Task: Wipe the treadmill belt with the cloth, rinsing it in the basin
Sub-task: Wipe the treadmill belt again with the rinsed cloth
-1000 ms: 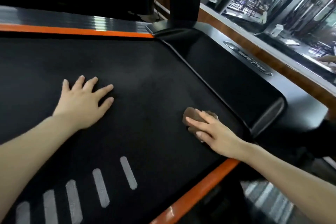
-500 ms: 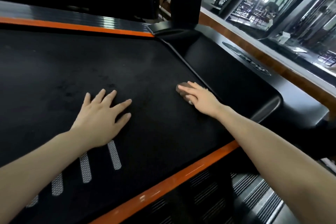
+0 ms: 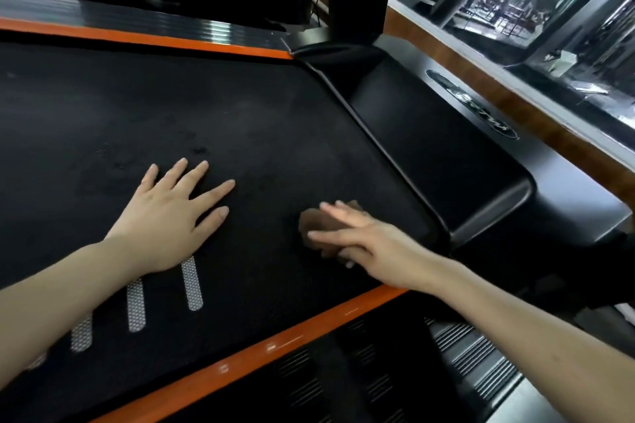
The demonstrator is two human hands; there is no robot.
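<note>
Under our right hand (image 3: 372,245) lay the brown cloth (image 3: 314,225), bunched small and pressed flat-handed onto the treadmill belt (image 3: 240,106), not gripped. We judged it soft, light and probably damp, best taken by pinching its bunched middle. Beside it, our left hand (image 3: 171,216) rested palm-down, fingers spread, holding nothing. Beyond our right hand rose the black hood (image 3: 429,154). No basin showed.

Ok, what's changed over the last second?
The right hand pushed the cloth away along the belt edge beside the black cover, then drew it back toward the person, pressing it down throughout. The left hand stayed flat on the belt, though its heel now meets the white stripes, which it was clear of a second ago.
</note>
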